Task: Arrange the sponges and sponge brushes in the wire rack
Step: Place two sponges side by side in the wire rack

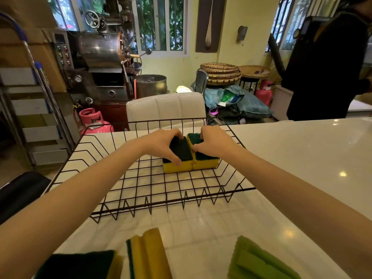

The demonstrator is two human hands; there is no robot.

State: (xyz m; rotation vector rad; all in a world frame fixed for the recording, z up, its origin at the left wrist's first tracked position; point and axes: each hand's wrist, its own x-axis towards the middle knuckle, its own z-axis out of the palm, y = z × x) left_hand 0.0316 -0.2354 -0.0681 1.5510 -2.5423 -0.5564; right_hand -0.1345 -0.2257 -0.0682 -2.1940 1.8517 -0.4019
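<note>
In wire rack (112,186): two sponges (190,165).

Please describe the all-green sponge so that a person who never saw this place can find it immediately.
Start from the black wire rack on the white counter, then look at the counter in front of it, closest to the camera. Three sponges lie there; the all-green ridged sponge is the one furthest right. Its neighbours, and the two sponges inside the rack, are yellow with a dark green scouring side.

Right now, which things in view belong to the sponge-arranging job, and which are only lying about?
Job: black wire rack; two yellow sponges with dark green scrub tops in it, under left hand and right hand; more sponges on the counter.

Lying about: pink gas cylinder; white padded chair; woven baskets.
</note>
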